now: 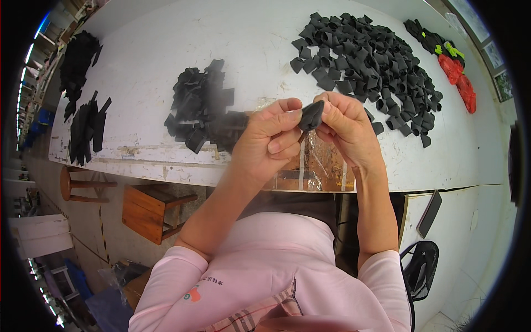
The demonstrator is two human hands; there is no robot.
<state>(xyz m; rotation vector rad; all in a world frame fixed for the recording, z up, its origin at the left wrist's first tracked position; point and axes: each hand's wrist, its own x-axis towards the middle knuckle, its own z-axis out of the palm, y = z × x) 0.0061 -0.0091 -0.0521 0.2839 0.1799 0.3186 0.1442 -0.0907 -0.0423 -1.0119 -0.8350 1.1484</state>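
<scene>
Between my two hands, above the front of the table, is a small folded piece of black fabric. My left hand pinches its left side with thumb and fingers. On the other side, my right hand grips the piece's upper right edge between thumb and forefinger. Behind my left hand lies a pile of flat black fabric pieces. Farther right, a large heap of black fabric loops spreads over the table, many with rounded open ends.
Black strips and a dark bundle lie at the white table's left end. Red plastic bags are at the far right. Beneath my hands is a brown taped board. Wooden stools stand before the table.
</scene>
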